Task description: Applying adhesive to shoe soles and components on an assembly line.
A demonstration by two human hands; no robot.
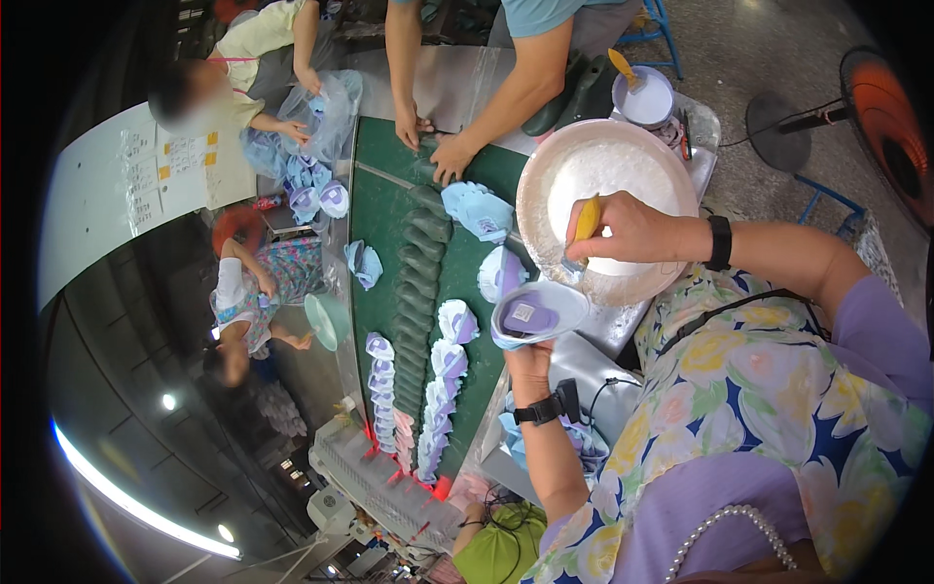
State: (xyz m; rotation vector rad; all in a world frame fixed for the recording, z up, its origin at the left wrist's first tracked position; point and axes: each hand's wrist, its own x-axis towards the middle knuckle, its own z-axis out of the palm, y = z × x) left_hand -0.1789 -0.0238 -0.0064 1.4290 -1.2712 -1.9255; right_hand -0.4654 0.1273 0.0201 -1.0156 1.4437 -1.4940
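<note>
My right hand [632, 232] grips a brush [588, 218] by its yellow handle. Its bristles point down at the near side of a wide pale basin [537, 165] that holds white paste or liquid. Just below the basin, my left hand [529, 364] supports an oval, cupped light-blue and lilac piece [557, 304] from underneath. Its hollow faces up and shows a purple lining with a small pale label. The piece looks like a shoe part, though its exact kind is unclear. My left fingers are mostly hidden beneath it.
A green belt [375, 209] carries overlapping dark green pieces [418, 263], with light-blue and lilac pieces [449, 360] alongside. A co-worker's hands [452, 156] work at its far end. A white bucket [644, 102] holds another brush. An orange fan [880, 127] stands right. Other people are at left.
</note>
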